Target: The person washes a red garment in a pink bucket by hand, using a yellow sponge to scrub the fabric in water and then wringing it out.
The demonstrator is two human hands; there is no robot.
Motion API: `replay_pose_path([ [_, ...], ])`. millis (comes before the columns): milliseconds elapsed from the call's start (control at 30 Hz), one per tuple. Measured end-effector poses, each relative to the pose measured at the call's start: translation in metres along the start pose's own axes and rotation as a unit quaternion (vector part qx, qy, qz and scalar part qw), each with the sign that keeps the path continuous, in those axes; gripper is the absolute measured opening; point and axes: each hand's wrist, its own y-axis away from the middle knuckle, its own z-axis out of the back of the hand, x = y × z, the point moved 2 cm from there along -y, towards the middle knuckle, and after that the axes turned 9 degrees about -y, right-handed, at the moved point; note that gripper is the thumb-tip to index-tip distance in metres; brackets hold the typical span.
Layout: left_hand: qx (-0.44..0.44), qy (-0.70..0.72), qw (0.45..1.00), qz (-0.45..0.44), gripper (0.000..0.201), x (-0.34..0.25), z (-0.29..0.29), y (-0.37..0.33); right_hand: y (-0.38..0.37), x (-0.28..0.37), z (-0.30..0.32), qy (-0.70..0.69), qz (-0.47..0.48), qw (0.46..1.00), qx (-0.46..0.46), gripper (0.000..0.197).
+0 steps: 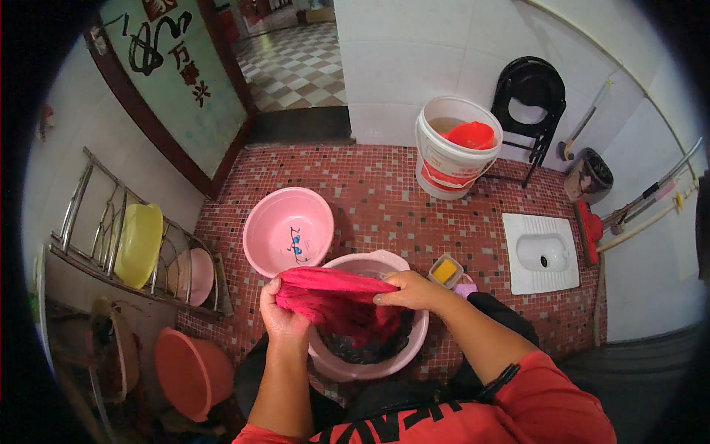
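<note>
1. The red cloth (333,285) is stretched over the near washing basin (381,260), right in front of the person, its lower folds hanging down inside the rim.
2. The left hand (285,314) grips the cloth's left end; the right hand (407,290) pinches the right end between thumb and fingers. They are apart, with fabric between them.
3. Done, from where I stand: the upper part is raised above the rim. I'd judge the washing partway along.
4. Left over: the cloth isn't clear of the basin yet. Something dark (362,349) lies beneath it, water or more laundry; I can't tell which.
5. The pink basin (251,237), farther left, shows just a printed figure on its bottom, so no washed piece appears set there.
6. A yellow block (447,269) sits in a small tub just right of the basin, not in either hand.
</note>
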Motion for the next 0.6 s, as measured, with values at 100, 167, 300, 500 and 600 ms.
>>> replay_pose_path([
  [100, 0.021, 0.04, 0.999, 0.028, 0.037, 0.019, 0.03, -0.02, 0.003, 0.01, -0.001, -0.182, 0.188, 0.965, -0.033, 0.029],
  [167, -0.029, 0.027, 0.996, 0.086, 0.028, 0.049, 0.025, -0.017, 0.0, 0.012, 0.004, -0.614, 0.085, 0.785, 0.018, 0.03],
  [300, -0.084, -0.021, 0.987, 0.136, 0.027, 0.085, 0.03, -0.018, -0.012, 0.013, -0.026, -0.419, 0.021, 0.902, -0.101, 0.029],
  [500, -0.07, -0.197, 0.957, 0.2, 0.031, 0.115, 0.062, -0.011, -0.006, 0.01, -0.102, 0.144, 0.225, 0.944, -0.196, 0.029],
  [600, 0.052, -0.042, 0.959, 0.274, 0.039, 0.139, 0.031, 0.01, -0.029, -0.003, -0.052, 0.076, 0.048, 0.951, -0.295, 0.031],
])
